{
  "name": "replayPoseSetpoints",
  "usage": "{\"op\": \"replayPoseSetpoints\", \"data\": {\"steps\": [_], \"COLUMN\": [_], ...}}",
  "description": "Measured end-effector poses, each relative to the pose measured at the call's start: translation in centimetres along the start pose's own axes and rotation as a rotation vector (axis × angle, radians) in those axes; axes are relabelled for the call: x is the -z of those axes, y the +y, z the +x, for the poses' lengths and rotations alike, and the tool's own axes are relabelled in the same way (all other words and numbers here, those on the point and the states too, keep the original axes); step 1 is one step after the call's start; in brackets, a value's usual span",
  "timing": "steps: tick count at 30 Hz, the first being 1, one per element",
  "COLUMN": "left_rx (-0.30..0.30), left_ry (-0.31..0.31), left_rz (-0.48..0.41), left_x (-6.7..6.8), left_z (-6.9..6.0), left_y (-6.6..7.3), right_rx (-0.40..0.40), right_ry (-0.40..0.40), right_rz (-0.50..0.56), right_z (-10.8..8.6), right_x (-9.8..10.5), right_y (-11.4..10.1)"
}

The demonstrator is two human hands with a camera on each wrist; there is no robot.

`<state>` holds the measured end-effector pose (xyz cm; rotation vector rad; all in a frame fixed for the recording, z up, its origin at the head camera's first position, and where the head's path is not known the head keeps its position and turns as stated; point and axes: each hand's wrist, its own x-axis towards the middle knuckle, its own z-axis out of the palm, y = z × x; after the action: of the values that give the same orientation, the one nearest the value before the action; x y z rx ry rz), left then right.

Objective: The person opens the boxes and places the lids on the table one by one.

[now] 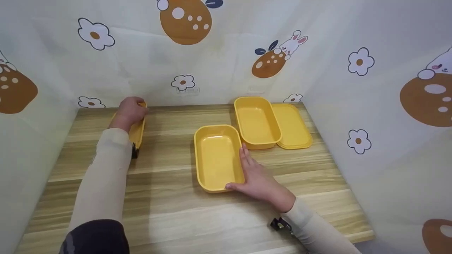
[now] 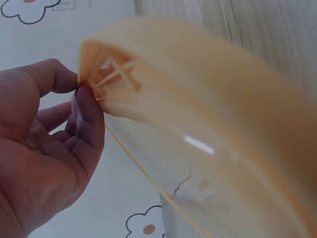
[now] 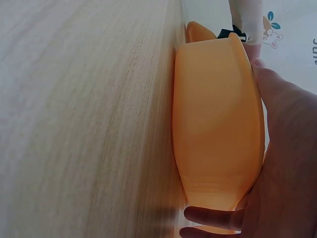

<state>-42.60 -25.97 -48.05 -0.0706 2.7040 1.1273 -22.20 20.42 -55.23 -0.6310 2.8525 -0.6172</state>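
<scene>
In the head view my left hand (image 1: 131,112) is at the back left of the table, pinching the far end of a yellow lid (image 1: 137,132). The left wrist view shows thumb and fingertips meeting at the corner of this lid (image 2: 218,124), which is tilted up and shows a glossy face. My right hand (image 1: 259,180) touches a yellow rectangular food box (image 1: 219,158) in the middle. Its fingers lie straight along the box's right side, and the thumb reaches to the near rim. In the right wrist view the box's wall (image 3: 218,114) stands close to the palm.
A second yellow box (image 1: 257,121) stands behind and to the right, close to the first. Beside it a yellow lid (image 1: 293,127) lies by the table's right edge. Printed cloth walls (image 1: 219,60) enclose the wooden table (image 1: 173,215) at the back and sides.
</scene>
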Motion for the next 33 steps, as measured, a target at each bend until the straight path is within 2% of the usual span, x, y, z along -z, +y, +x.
{"op": "replayPoseSetpoints", "data": {"steps": [15, 22, 33], "left_rx": [0.007, -0.002, 0.062], "left_ry": [-0.015, 0.002, 0.012], "left_rz": [0.013, 0.015, -0.005], "left_x": [-1.6, -2.1, -2.7], "left_z": [0.5, 0.9, 1.5], "left_y": [-1.0, -1.3, -1.5], "right_rx": [0.008, -0.003, 0.021], "right_ry": [0.006, 0.007, 0.017], "right_rz": [0.007, 0.000, -0.009], "right_z": [0.0, 0.0, 0.1], "right_x": [0.1, 0.1, 0.0], "right_y": [0.0, 0.0, 0.1]}}
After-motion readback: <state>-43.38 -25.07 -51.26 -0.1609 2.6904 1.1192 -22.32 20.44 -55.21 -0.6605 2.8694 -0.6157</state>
